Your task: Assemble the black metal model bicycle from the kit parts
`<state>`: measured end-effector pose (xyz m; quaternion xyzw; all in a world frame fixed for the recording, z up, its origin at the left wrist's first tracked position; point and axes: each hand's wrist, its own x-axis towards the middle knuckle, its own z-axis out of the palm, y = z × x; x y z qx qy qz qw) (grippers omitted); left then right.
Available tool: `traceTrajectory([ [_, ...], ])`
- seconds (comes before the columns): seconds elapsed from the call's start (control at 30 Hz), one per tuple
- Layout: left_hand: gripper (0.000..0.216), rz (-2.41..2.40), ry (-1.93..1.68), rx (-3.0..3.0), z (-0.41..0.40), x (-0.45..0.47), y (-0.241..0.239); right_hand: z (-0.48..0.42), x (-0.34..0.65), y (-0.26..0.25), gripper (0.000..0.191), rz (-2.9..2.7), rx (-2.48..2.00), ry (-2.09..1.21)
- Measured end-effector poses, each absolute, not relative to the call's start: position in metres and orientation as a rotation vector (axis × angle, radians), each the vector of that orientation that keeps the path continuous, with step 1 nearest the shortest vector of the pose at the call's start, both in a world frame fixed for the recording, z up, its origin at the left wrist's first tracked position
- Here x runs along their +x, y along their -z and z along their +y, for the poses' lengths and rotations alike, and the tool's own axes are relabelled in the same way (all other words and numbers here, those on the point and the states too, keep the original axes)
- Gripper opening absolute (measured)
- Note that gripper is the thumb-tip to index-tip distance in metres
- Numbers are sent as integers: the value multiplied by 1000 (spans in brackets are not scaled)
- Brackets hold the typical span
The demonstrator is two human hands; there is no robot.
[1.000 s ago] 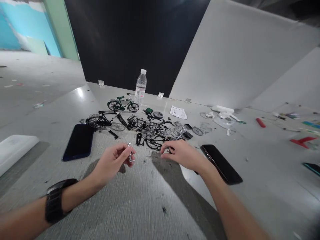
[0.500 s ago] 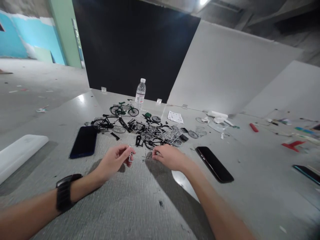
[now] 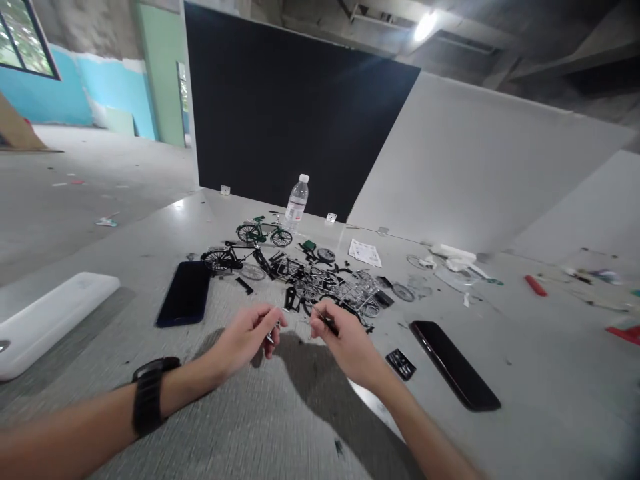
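Note:
My left hand (image 3: 250,337) is closed, thumb against fingers, on a small silver metal part (image 3: 271,333). To its right, just in front of the pile, my right hand (image 3: 345,337) is pinched round a thin dark stick-like piece (image 3: 326,321); its exact kind is hard to make out. The hands are a short gap apart. Behind them lies a heap of black and silver model bicycle parts (image 3: 320,283), with wheels and frames. A black model bicycle (image 3: 230,258) and a green model bicycle (image 3: 263,232) stand upright at the heap's left and back.
A dark phone (image 3: 185,293) lies left, another phone (image 3: 455,365) right. Beside my right forearm is a small black tray (image 3: 401,364). A water bottle (image 3: 297,203) stands behind the bicycles, near paper sheets (image 3: 365,253). A white oblong object (image 3: 55,323) lies far left.
My right hand has turned and lifted from the tabletop, and a thin dark piece now shows in it. My left hand keeps the silver part. The whole view has shifted.

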<state>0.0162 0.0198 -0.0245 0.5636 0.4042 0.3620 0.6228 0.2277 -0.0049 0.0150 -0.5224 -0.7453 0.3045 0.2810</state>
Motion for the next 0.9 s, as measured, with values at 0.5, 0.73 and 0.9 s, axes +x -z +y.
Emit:
traceTrajectory([
  [0.5, 50, 857, -683, 1387, 19, 16, 24, -15, 209, 3, 21, -1709, -1381, -929],
  [0.73, 53, 908, -651, 1380, 21, 15, 38, -13, 211, -1, 18, -1800, -1399, -782],
  [0.9, 40, 695, -658, 1340, 25, 13, 42, -10, 217, -1, 21, -1821, -1450, -692],
])
